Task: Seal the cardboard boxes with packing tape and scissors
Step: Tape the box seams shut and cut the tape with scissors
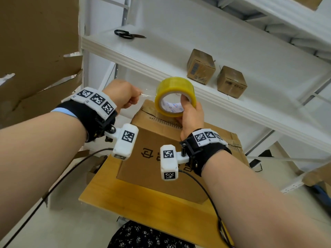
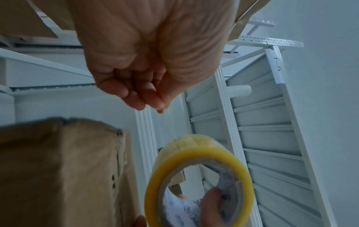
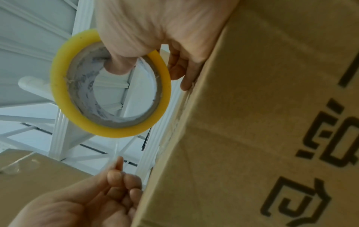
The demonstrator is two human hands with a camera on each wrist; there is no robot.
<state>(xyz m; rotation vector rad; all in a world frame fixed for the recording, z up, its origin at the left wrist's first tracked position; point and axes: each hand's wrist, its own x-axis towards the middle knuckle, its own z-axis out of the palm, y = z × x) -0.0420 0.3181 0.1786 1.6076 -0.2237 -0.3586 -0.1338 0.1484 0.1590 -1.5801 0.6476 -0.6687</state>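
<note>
Right hand [image 1: 190,115] thumb through tape roll [image 1: 174,96] core, fingers curled outside, above cardboard box [image 1: 161,149] top edge. Left hand [image 1: 121,94] fingertips pinch clear tape end [image 1: 145,94]; open air between. Scissors [image 1: 128,34] on shelf [image 1: 179,56] beyond fingers.

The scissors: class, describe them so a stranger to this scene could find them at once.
Look at the white shelf behind the big cardboard box. The scissors lie near its left end. They are the only black-handled thing there; its two small boxes are brown.
</note>
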